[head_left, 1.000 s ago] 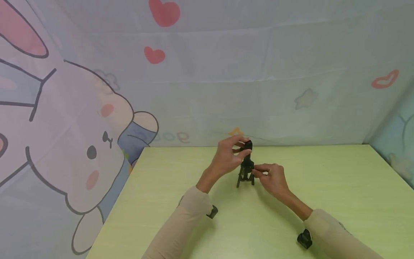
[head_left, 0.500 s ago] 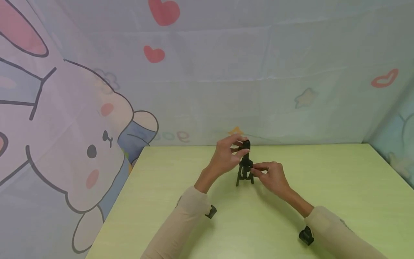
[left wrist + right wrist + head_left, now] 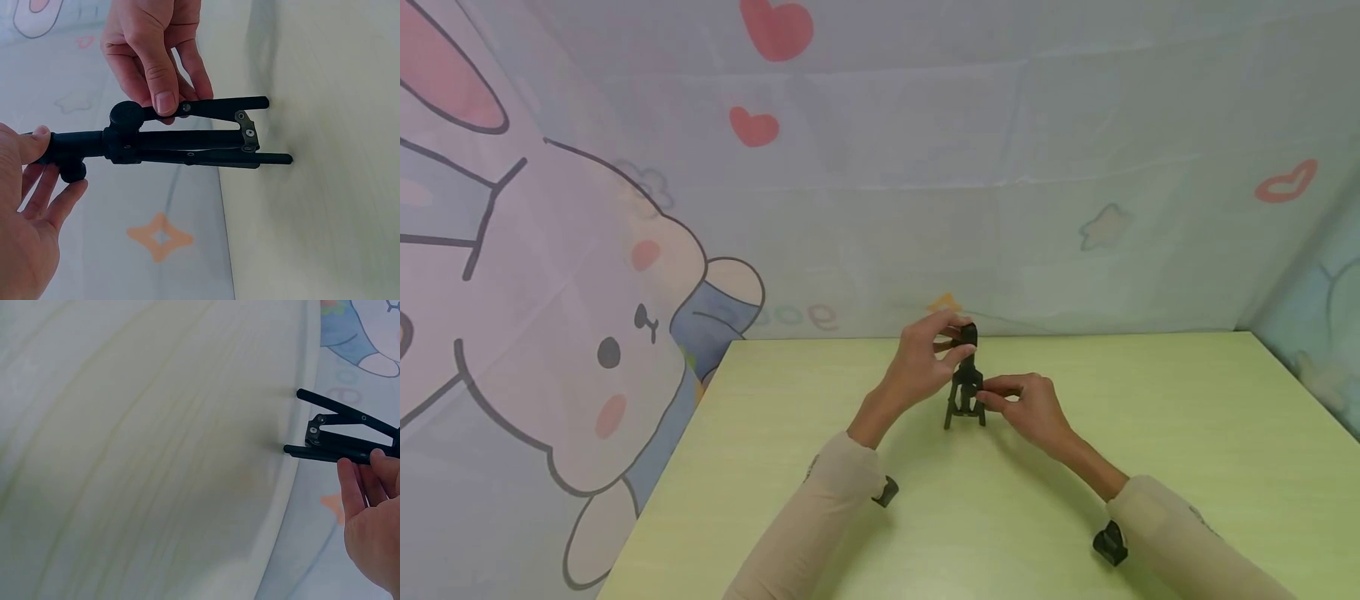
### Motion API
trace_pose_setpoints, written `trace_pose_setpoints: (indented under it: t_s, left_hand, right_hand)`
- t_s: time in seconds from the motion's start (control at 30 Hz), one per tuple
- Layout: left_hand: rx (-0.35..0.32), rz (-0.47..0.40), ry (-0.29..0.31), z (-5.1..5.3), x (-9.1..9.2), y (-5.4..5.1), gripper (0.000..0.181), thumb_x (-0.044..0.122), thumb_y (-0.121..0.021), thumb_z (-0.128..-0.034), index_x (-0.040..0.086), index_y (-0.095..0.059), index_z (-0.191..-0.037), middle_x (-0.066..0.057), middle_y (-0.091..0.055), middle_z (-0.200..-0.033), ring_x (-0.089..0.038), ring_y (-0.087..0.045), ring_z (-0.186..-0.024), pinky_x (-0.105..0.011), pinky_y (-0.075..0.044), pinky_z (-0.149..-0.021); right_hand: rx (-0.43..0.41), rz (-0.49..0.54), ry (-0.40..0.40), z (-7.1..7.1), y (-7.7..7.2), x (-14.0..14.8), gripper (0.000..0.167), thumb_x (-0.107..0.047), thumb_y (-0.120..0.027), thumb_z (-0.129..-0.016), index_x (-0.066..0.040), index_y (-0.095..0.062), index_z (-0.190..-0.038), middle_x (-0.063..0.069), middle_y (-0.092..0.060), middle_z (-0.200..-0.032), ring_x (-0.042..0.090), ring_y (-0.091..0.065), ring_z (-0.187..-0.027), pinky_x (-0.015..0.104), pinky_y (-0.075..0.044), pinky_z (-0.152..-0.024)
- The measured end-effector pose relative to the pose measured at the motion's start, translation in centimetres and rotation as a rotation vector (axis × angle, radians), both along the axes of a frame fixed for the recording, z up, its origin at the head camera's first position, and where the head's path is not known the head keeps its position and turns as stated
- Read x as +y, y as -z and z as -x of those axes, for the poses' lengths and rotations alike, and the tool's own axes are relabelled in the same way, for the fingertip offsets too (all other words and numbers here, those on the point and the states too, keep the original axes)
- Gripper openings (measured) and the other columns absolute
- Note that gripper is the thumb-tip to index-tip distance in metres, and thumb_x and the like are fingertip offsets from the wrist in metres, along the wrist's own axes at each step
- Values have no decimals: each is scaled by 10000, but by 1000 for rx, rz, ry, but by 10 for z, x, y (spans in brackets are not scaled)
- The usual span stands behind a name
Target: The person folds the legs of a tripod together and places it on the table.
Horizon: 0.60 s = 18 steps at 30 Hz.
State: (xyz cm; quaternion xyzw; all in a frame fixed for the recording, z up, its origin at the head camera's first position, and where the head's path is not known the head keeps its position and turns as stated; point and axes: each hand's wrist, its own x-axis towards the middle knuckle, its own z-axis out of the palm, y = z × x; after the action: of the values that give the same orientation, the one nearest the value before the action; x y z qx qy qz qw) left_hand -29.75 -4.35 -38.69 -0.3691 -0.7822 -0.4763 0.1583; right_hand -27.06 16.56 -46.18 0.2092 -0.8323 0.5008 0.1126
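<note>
Evidently, black tripod [image 3: 190, 139] with left hand [image 3: 921, 358] round its top [image 3: 81, 144] and right hand [image 3: 1033, 415] round one leg [image 3: 219, 107].

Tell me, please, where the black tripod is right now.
In the head view, the black tripod is right of centre, towards the far edge of the table, between the person's left grip at its top and right grip at a leg.
</note>
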Motion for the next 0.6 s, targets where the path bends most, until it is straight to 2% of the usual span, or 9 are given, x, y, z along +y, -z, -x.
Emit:
trace_pose_setpoints:
  t_s: [0.17,0.33,0.53,0.6]
  left_hand:
    - [32,1,3,1,-1,2,281,15,-747,-957,27,-650,-1221,-108,-695,-1171,-207,-702,-1031,-232,-597,-894]
    - [57,-5,11,1,-2,4,312,22,-742,-963,28,-649,-1261,-102,-695,-1141,-205,-696,-1021,-317,-624,-887]
    - [81,2,12,3,-3,6,350,52,-743,-971,47,-639,-1305,-92,-688,-1139,-180,-688,-1031,-280,-614,-888]
    - [86,-7,21,3,-3,7,359,47,-745,-968,39,-634,-1309,-98,-688,-1136,-190,-687,-1031,-310,-623,-886]
  right_hand:
    - [-1,7,-13,0,0,0,110,-98,-789,-940,-34,-824,-1023,88,-790,-974,212,-771,-834,235,-597,-672]
    - [28,0,-21,1,0,0,104,-92,-789,-938,-35,-823,-1019,83,-790,-972,212,-770,-833,249,-602,-672]
    - [49,-9,-18,1,1,0,97,-87,-792,-934,-44,-825,-1015,62,-791,-968,221,-767,-863,359,-630,-721]
    - [53,-8,-17,1,2,0,95,-87,-793,-934,-46,-825,-1013,57,-791,-968,224,-766,-872,379,-632,-740]
